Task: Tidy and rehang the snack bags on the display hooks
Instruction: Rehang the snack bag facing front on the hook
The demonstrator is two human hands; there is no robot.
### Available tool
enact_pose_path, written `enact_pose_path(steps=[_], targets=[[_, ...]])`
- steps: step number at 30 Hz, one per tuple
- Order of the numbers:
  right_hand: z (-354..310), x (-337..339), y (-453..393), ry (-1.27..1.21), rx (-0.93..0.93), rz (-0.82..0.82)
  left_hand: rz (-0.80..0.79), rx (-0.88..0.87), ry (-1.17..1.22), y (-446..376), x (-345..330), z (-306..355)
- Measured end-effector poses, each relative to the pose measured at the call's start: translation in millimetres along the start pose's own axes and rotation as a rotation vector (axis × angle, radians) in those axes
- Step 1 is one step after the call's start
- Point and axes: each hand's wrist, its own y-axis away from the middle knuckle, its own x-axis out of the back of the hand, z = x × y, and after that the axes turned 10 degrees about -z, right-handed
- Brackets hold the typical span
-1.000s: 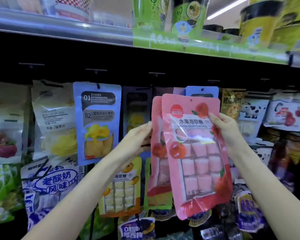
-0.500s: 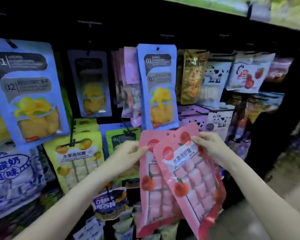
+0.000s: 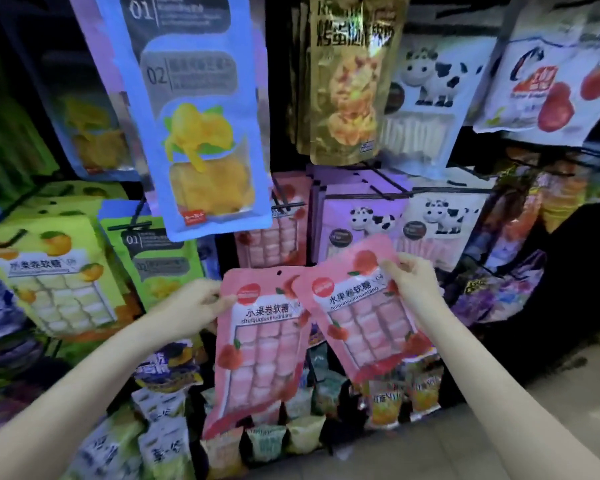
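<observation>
Below a hanging blue mango-slice pouch (image 3: 201,112), in the head view, the left hand (image 3: 196,304) pinches the upper left edge of a flat pink plastic bag of square soft candies (image 3: 257,344), which hangs down and to the right of that grip with its punched hole free of any hook. The right hand (image 3: 413,282) curls thumb and fingers round the top right corner of a second, identical pink candy bag (image 3: 364,313), which slants down and leftward from the grip, overlapping the first bag's right edge. Just above both grips, a stack of matching pink bags (image 3: 274,233) hangs on a black wire hook (image 3: 284,199).
</observation>
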Motion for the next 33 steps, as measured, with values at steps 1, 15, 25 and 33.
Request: enact_pose_path(steps=[1,15,25,33], targets=[[-9.6,-4.9,-7.4,-0.038,0.049,-0.004,0.011,0.047,-0.022,-0.7,0.8,-8.2],[-33.6,-94.7,-54.8,-0.211,-0.032,0.003,0.051,0.276,-0.263,56.7,30.4,-54.2],[-48.2,-91.5,-42.1,0.269,0.224,0.189,0.056,0.248,-0.168,78.7,32.2,15.4],[-42.7,-87.8,-37.9,0.257,0.302,0.116,0.141,0.158,0.293,74.4,19.8,21.8]])
